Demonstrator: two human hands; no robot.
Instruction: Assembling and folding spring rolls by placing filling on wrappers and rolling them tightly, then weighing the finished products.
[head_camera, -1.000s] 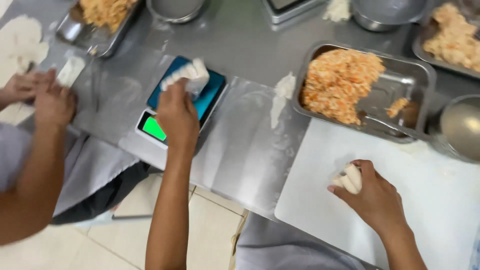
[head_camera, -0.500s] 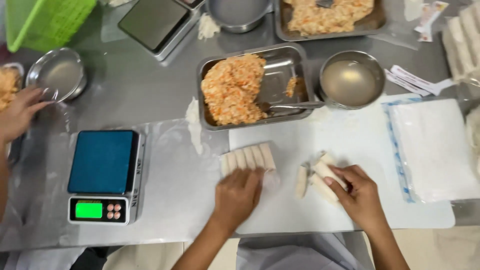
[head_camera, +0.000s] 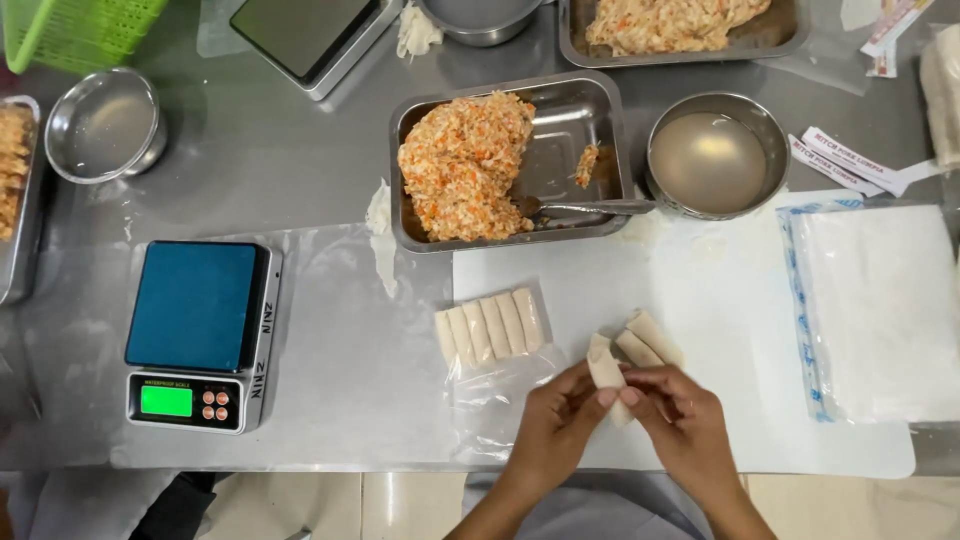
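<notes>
Compared with half a second ago, I note that my left hand (head_camera: 556, 425) has left the row of finished rolls (head_camera: 490, 327) and come across to meet my right hand (head_camera: 682, 420); both are now on one pale roll (head_camera: 607, 373), where earlier the right hand worked alone at the loose rolls. The view itself is nearly unchanged, though the other person's hand at the left edge has gone from sight. Both hands are pinching: the fingertips of each close on the near end of the roll, left from the left side, right from the right, thumbs and forefingers pressed together around it. The roll stands out above the fingertips, tilted slightly, over the white cutting board (head_camera: 700, 290). Two more loose rolls (head_camera: 645, 342) lie just beside it, up and to the right, touching each other. The row of finished rolls, five side by side, rests on a clear plastic bag (head_camera: 495, 390) to the left of my left hand, apart from it. Beyond the board sit a metal tray of orange-flecked filling (head_camera: 465, 165) with a spoon (head_camera: 585, 208) in it, and a steel bowl of cloudy liquid (head_camera: 712, 158). A stack of white wrappers (head_camera: 880, 310) lies at the right; a blue-topped digital scale (head_camera: 200, 330) stands well apart at the left.
</notes>
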